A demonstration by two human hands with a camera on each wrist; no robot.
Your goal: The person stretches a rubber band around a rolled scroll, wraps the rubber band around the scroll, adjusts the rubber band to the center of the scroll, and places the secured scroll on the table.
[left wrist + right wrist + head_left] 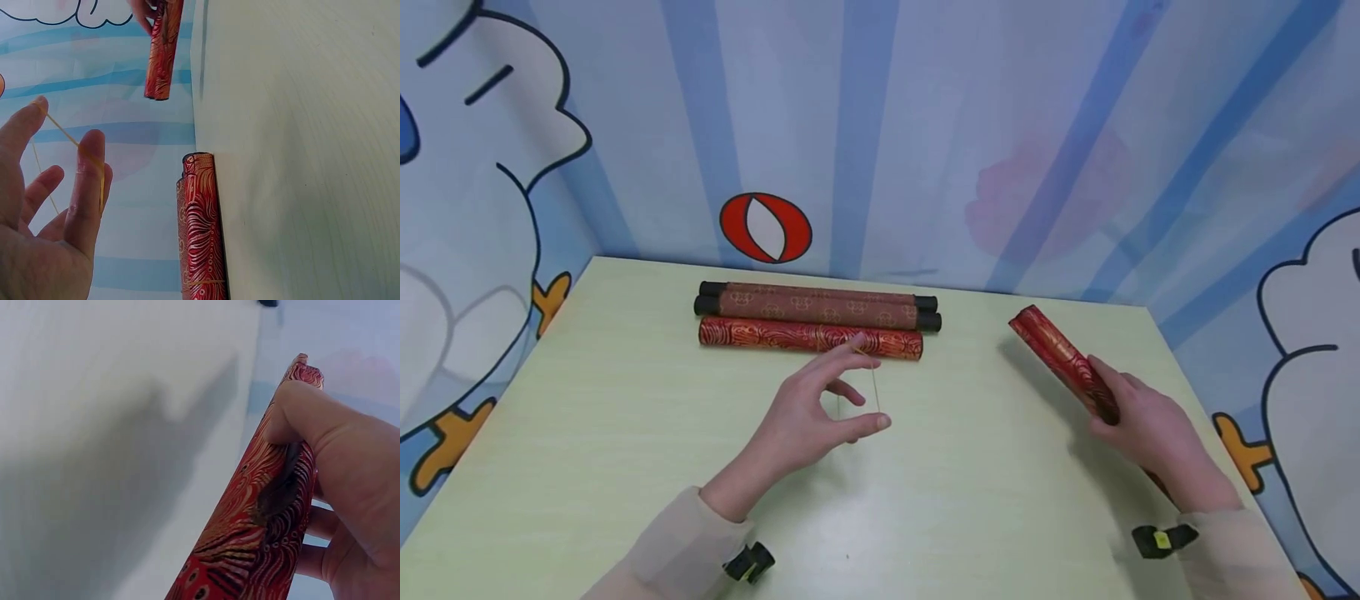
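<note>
My left hand (808,408) is raised over the table's middle, thumb and fingers spread apart. A thin yellow rubber band (62,130) is stretched round those fingertips. On the right, my right hand (1157,421) grips a red and gold patterned roll (1060,358), lifted above the table and tilted, its far end toward the back. In the right wrist view the thumb (325,415) presses along this roll. Behind the left hand lies another red patterned roll (775,333). A thin band (206,282) goes round it in the left wrist view.
Two brown patterned rolls (820,308) with black ends lie side by side behind the lying red roll, near the table's back edge. The pale table (587,417) is enclosed by a blue striped cartoon backdrop (925,150).
</note>
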